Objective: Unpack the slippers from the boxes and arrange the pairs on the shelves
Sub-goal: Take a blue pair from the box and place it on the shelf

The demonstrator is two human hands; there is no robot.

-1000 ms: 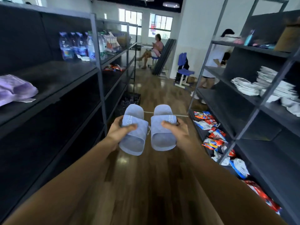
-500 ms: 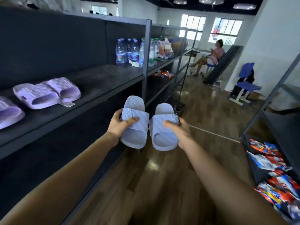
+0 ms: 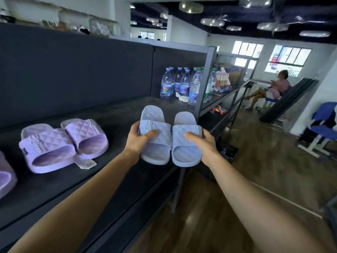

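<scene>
I hold a pair of light blue quilted slippers side by side over the front part of the dark shelf [image 3: 118,115]. My left hand [image 3: 138,138] grips the left blue slipper [image 3: 155,143] by its strap. My right hand [image 3: 202,141] grips the right blue slipper [image 3: 186,147] the same way. A pair of purple quilted slippers [image 3: 62,143] lies on the shelf to the left, with a paper tag beside it. Part of another purple slipper [image 3: 5,179] shows at the far left edge.
Several water bottles [image 3: 180,84] stand at the shelf's far end beside a grey upright post [image 3: 202,84]. Beyond it are snack packets and boxes on more shelves. A person [image 3: 269,90] sits in the background near a blue chair [image 3: 322,125]. Wooden floor lies to the right.
The view has turned left toward the shelf. Both hands have carried the blue slippers up and over the shelf's front, close to the purple pair.
</scene>
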